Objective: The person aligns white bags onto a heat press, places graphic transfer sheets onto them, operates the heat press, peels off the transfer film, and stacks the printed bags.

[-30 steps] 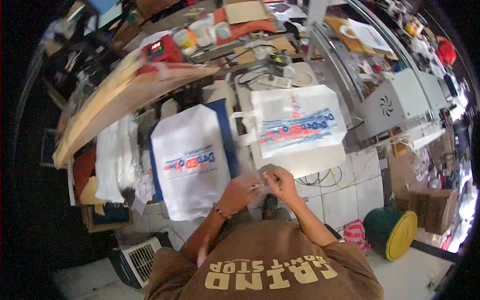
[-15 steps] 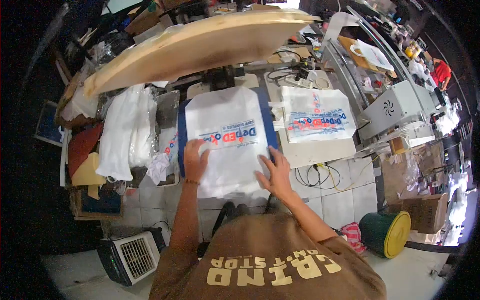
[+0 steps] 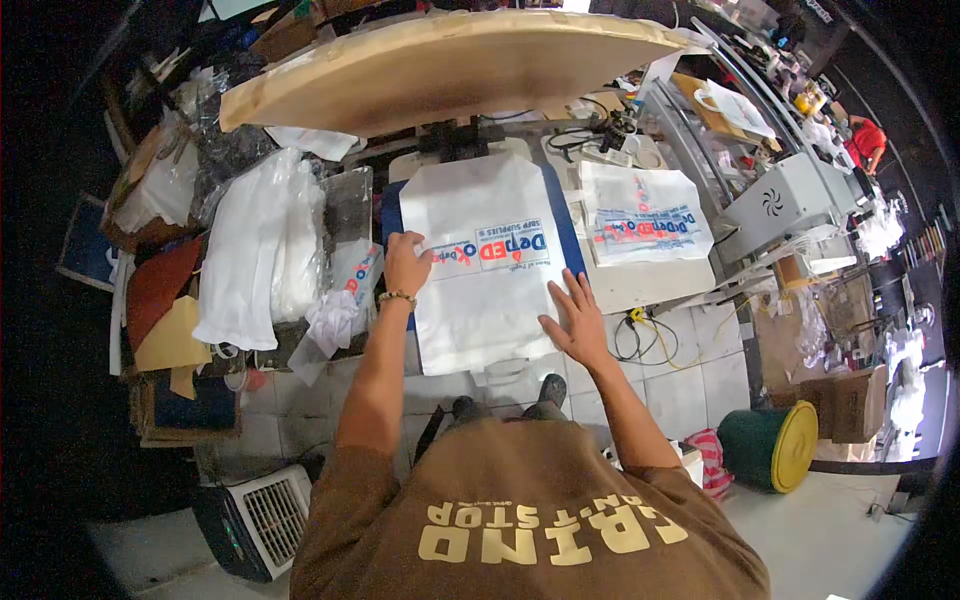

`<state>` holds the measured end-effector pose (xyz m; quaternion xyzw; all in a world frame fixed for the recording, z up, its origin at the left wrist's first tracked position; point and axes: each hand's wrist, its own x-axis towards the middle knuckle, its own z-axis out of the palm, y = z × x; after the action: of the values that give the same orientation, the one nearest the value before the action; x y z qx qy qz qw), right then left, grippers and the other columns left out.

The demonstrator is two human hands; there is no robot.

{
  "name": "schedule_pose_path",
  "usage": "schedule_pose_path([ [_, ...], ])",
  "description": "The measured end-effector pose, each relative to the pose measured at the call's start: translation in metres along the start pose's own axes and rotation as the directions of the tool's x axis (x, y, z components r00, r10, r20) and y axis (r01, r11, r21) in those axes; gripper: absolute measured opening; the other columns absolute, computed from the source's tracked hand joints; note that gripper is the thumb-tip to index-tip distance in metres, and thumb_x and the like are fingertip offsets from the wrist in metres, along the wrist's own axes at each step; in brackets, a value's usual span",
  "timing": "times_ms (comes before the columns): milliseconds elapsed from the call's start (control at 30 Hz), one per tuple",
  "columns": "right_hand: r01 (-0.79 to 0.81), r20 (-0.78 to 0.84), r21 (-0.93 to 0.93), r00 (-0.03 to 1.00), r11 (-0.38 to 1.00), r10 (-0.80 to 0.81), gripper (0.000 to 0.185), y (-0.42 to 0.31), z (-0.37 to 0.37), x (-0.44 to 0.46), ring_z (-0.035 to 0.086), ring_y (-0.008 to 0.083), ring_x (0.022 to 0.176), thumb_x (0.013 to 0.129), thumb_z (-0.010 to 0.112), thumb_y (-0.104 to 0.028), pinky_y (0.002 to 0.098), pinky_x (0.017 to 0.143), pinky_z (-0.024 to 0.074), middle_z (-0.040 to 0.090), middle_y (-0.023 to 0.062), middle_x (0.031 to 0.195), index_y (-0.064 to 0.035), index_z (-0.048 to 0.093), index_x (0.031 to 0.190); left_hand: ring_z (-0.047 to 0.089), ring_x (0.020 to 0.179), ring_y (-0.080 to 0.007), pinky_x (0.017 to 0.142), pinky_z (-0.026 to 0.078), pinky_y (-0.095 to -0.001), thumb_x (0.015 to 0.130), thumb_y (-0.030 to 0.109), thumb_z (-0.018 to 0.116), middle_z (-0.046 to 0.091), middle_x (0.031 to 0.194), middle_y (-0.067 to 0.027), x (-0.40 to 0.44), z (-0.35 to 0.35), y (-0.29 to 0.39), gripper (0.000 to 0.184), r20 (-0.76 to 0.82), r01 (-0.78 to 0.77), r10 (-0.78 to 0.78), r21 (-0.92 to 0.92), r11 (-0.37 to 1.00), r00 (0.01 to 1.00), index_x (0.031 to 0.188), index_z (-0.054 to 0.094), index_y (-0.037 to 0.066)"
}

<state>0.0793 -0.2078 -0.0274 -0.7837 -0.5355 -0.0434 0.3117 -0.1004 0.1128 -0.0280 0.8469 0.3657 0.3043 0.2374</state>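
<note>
A white printed bag [image 3: 480, 320] lies flat over a blue platen [image 3: 563, 222], with red and blue lettering upside down to me. My left hand [image 3: 408, 265] rests on its left edge, fingers stretched over the fabric. On the right edge lies my right hand [image 3: 580, 322], fingers spread and pressing on the cloth. Neither hand grips anything. A pale strap shows below the bag's near edge. To the right, more printed white bags [image 3: 650, 205] lie on a pale board [image 3: 640, 285].
A large wooden-edged screen [image 3: 460, 85] is raised above the far side. White bags in plastic [image 3: 255, 245] pile up at left, beside crumpled white material [image 3: 332, 320]. A grey machine with a fan [image 3: 785, 205] stands at right. Behind it, a person in red [image 3: 866, 142] is visible.
The view has shifted, so the bench appears moved. Both hands stay on the bag's side edges, and the bag looks straighter and flatter than before.
</note>
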Motion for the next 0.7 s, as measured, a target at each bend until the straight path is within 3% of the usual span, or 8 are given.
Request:
schedule_pose_path([
  [67, -0.005, 0.003, 0.001, 1.000, 1.000, 0.005, 0.062, 0.000, -0.001, 0.000, 0.034, 0.0443, 0.143, 0.086, 0.072, -0.041, 0.0514, 0.113, 0.0353, 0.040, 0.0176, 0.155, -0.0143, 0.056, 0.140, 0.060, 0.100, -0.0363, 0.084, 0.050, -0.0449, 0.078, 0.012, 0.076, 0.061, 0.103, -0.0145, -0.001, 0.003, 0.004, 0.024, -0.028, 0.007, -0.007, -0.008, 1.000, 1.000, 0.098, 0.066, 0.004],
  [133, -0.011, 0.008, 0.005, 1.000, 1.000, 0.011, 0.062, -0.001, -0.002, 0.000, 0.034, 0.0444, 0.143, 0.086, 0.072, -0.040, 0.0515, 0.113, 0.0354, 0.040, 0.0177, 0.155, -0.0139, 0.056, 0.140, 0.060, 0.095, -0.0323, 0.078, 0.047, -0.0454, 0.080, 0.010, 0.071, 0.062, 0.096, -0.0112, -0.009, 0.005, 0.008, 0.010, -0.154, -0.180, 0.194, 0.096, 0.979, 0.969, 0.087, 0.067, 0.005],
  [167, -0.013, 0.012, 0.014, 1.000, 1.000, 0.013, 0.062, -0.001, -0.002, 0.000, 0.034, 0.0444, 0.143, 0.086, 0.072, -0.040, 0.0515, 0.113, 0.0353, 0.040, 0.0178, 0.155, -0.0138, 0.057, 0.139, 0.060, 0.095, -0.0323, 0.078, 0.047, -0.0454, 0.080, 0.010, 0.071, 0.062, 0.096, -0.0112, -0.017, 0.007, 0.010, 0.010, -0.152, -0.181, 0.195, 0.097, 0.979, 0.969, 0.087, 0.067, 0.005],
  [233, -0.015, 0.015, 0.027, 1.000, 1.000, 0.014, 0.061, -0.001, -0.003, 0.001, 0.034, 0.0445, 0.143, 0.086, 0.072, -0.040, 0.0514, 0.113, 0.0351, 0.040, 0.0179, 0.155, -0.0136, 0.057, 0.139, 0.059, 0.091, -0.0286, 0.075, 0.045, -0.0438, 0.080, 0.009, 0.067, 0.063, 0.093, -0.0087, -0.036, 0.004, 0.033, 0.002, -0.107, -0.392, 0.438, 0.295, 0.871, 0.892, 0.081, 0.068, 0.007],
  [500, -0.029, 0.047, 0.036, 0.999, 0.999, 0.028, 0.061, 0.000, -0.003, 0.002, 0.031, 0.0448, 0.144, 0.086, 0.072, -0.039, 0.0522, 0.115, 0.0312, 0.039, 0.0199, 0.154, -0.0117, 0.056, 0.139, 0.059, 0.090, -0.0264, 0.078, 0.044, -0.0419, 0.079, 0.009, 0.069, 0.064, 0.093, -0.0044, -0.059, 0.009, 0.051, 0.003, -0.100, -0.432, 0.465, 0.242, 0.869, 0.879, 0.078, 0.067, 0.009],
  [567, -0.043, 0.057, 0.036, 0.998, 0.998, 0.041, 0.062, -0.002, -0.005, 0.002, 0.031, 0.0448, 0.144, 0.086, 0.072, -0.038, 0.0524, 0.116, 0.0310, 0.039, 0.0198, 0.155, -0.0115, 0.056, 0.139, 0.059, 0.090, -0.0261, 0.077, 0.044, -0.0419, 0.077, 0.008, 0.070, 0.064, 0.093, -0.0039, -0.063, 0.010, 0.052, 0.004, -0.035, -0.514, 0.528, 0.182, 0.838, 0.848, 0.078, 0.066, 0.010],
  [700, -0.051, 0.063, 0.037, 0.997, 0.998, 0.049, 0.062, -0.004, -0.008, 0.002, 0.030, 0.0448, 0.145, 0.086, 0.072, -0.038, 0.0528, 0.115, 0.0312, 0.038, 0.0198, 0.155, -0.0109, 0.056, 0.139, 0.059, 0.090, -0.0260, 0.077, 0.044, -0.0419, 0.076, 0.006, 0.069, 0.064, 0.092, -0.0037, -0.070, 0.008, 0.070, 0.007, -0.085, -0.474, 0.495, 0.191, 0.860, 0.865, 0.080, 0.065, 0.009],
])
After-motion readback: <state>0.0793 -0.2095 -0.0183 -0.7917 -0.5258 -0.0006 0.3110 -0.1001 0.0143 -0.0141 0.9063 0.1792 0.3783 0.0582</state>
